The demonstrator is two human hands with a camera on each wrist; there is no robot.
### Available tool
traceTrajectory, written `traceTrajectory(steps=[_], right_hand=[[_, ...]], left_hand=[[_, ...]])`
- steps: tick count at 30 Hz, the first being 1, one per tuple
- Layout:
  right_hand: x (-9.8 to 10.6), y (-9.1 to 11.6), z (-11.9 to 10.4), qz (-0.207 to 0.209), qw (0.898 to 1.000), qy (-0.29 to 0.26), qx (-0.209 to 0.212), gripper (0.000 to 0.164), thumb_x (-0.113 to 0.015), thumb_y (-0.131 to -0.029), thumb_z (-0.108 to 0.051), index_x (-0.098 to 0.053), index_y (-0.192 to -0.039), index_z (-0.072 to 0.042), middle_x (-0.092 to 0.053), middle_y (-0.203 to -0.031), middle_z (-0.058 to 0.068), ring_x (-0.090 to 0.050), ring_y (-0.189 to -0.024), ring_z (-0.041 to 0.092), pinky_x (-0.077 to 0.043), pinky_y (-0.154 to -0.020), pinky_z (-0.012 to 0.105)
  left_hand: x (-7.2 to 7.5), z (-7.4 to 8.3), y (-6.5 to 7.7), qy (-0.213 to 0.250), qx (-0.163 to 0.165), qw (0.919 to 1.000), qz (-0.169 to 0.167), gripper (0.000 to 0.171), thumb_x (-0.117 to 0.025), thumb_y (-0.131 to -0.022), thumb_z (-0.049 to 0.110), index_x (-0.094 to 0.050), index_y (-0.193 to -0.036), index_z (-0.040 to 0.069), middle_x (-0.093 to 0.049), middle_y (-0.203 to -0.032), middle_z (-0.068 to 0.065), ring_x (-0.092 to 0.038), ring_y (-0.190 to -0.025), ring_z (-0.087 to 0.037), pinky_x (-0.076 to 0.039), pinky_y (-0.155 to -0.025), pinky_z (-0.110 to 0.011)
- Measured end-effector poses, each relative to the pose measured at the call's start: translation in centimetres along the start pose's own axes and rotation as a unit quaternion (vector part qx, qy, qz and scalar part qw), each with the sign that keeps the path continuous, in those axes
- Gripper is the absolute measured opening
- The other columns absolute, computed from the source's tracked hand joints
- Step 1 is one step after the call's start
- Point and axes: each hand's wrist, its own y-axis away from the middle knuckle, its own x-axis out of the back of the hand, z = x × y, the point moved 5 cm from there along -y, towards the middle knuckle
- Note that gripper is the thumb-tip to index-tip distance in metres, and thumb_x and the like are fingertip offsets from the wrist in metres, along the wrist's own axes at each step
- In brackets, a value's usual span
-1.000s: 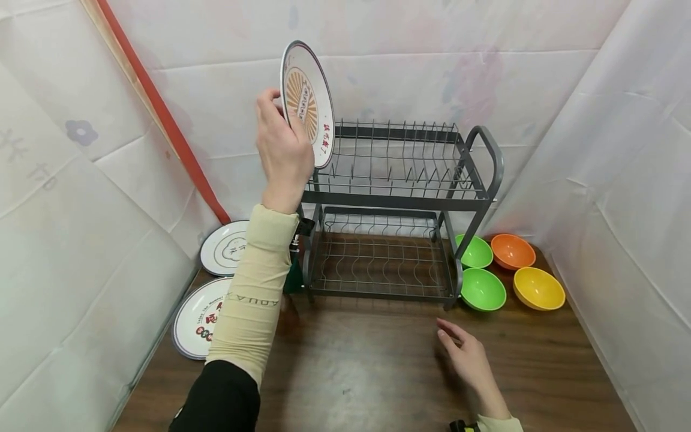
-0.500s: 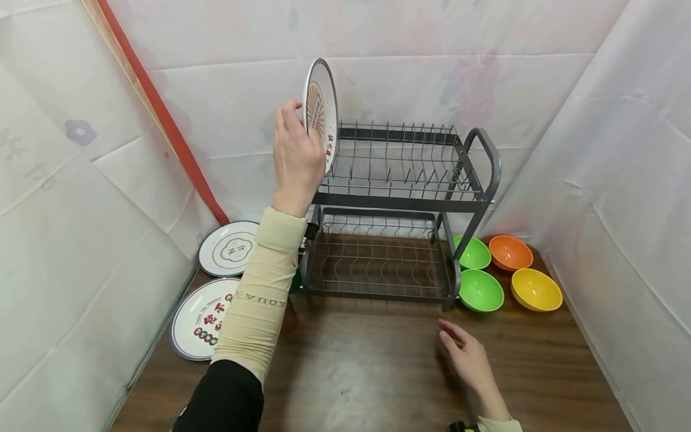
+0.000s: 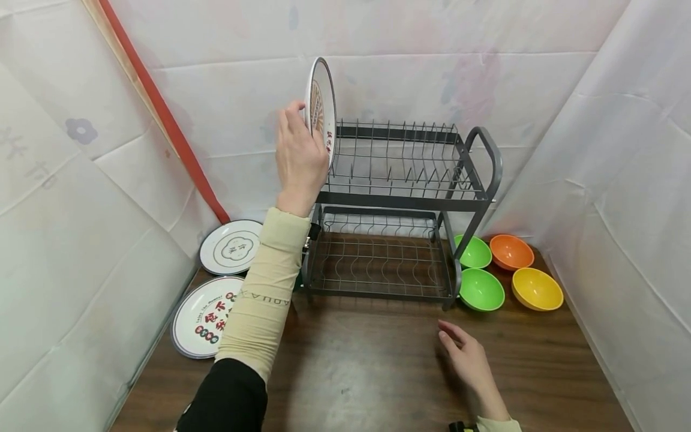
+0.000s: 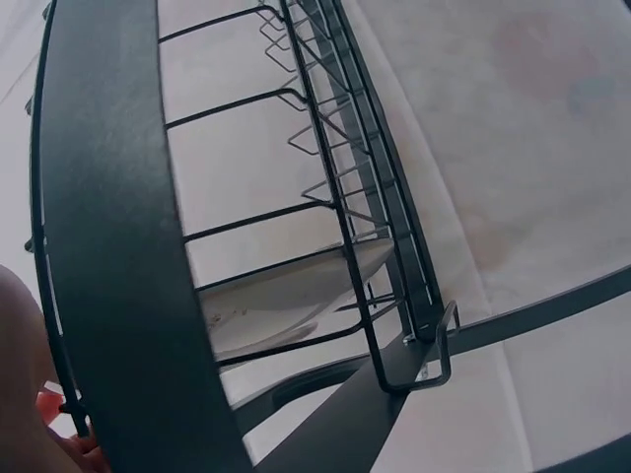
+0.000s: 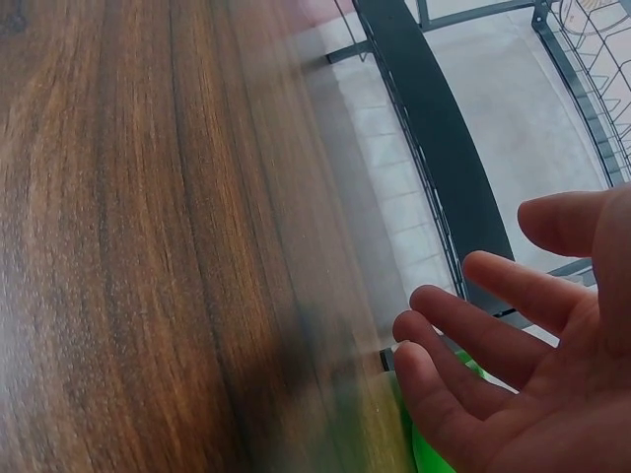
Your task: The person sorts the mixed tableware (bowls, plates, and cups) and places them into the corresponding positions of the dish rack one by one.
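My left hand (image 3: 302,156) grips a round white plate (image 3: 325,99) with an orange sunburst and red characters. The plate stands nearly on edge at the left end of the upper tier of a dark two-tier dish rack (image 3: 399,201). From below, in the left wrist view, the plate's lower edge (image 4: 296,301) shows between the rack's wires, and part of the left hand (image 4: 20,374) is at the left border. Low over the wooden table, in front of the rack's right end, my right hand (image 3: 468,359) holds nothing, its fingers (image 5: 493,340) loosely bent.
Two white plates, one with a line drawing (image 3: 229,247) and one with red characters (image 3: 202,318), lie at the left, partly behind the left arm. Right of the rack stand two green bowls (image 3: 482,290), an orange bowl (image 3: 511,252) and a yellow bowl (image 3: 537,289).
My left hand has carried the plate right and down to the upper tier's left end, turning it more edge-on. The right hand has stayed in place.
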Motion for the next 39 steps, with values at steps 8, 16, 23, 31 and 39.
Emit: traceTrajectory(steps=[8, 16, 23, 31, 39], right_hand=[[0.1, 0.1, 0.1, -0.009, 1.000, 0.010, -0.011, 0.038, -0.054, -0.104, -0.028, -0.061, -0.134, -0.005, -0.061, -0.134, 0.015, -0.054, -0.126, 0.034, -0.042, -0.103, 0.053], [0.1, 0.0, 0.1, -0.010, 1.000, 0.009, -0.014, 0.039, -0.053, -0.105, -0.030, -0.061, -0.134, -0.005, -0.061, -0.135, 0.015, -0.054, -0.127, 0.035, -0.042, -0.103, 0.053], [0.1, 0.0, 0.2, -0.008, 1.000, 0.008, -0.015, 0.039, -0.053, -0.105, -0.030, -0.061, -0.134, -0.005, -0.060, -0.135, 0.015, -0.053, -0.128, 0.035, -0.041, -0.103, 0.053], [0.0, 0.1, 0.1, -0.014, 1.000, 0.010, -0.022, 0.042, -0.052, -0.105, -0.033, -0.060, -0.134, -0.005, -0.060, -0.136, 0.016, -0.052, -0.128, 0.036, -0.040, -0.103, 0.055], [0.4, 0.3, 0.0, -0.003, 1.000, 0.013, -0.008, 0.037, -0.055, -0.104, -0.028, -0.062, -0.133, -0.006, -0.061, -0.134, 0.016, -0.053, -0.127, 0.035, -0.039, -0.104, 0.054]], left_hand=[[-0.3, 0.2, 0.1, -0.008, -0.012, 0.9999, 0.008, 0.041, -0.045, -0.096, 0.013, -0.037, -0.136, 0.009, -0.048, -0.109, -0.014, -0.045, -0.092, -0.027, -0.043, -0.068, -0.033], [0.0, -0.2, -0.1, -0.002, -0.014, 0.9997, 0.018, 0.042, -0.044, -0.093, 0.010, -0.038, -0.135, 0.008, -0.053, -0.107, -0.012, -0.047, -0.094, -0.026, -0.041, -0.078, -0.034], [0.3, -0.9, -0.1, -0.013, 0.005, 0.9995, 0.027, 0.046, -0.050, -0.090, 0.009, -0.039, -0.135, 0.010, -0.057, -0.104, -0.008, -0.045, -0.098, -0.027, -0.036, -0.088, -0.033], [0.7, -1.5, 0.3, 0.014, 0.006, 0.9995, 0.029, 0.042, -0.053, -0.096, 0.021, -0.039, -0.134, 0.010, -0.055, -0.108, -0.009, -0.045, -0.105, -0.025, -0.040, -0.084, -0.034], [1.6, -1.8, 0.2, 0.040, -0.010, 0.9991, 0.013, 0.046, -0.058, -0.095, 0.031, -0.045, -0.133, 0.009, -0.052, -0.113, -0.009, -0.045, -0.111, -0.024, -0.043, -0.084, -0.032]])
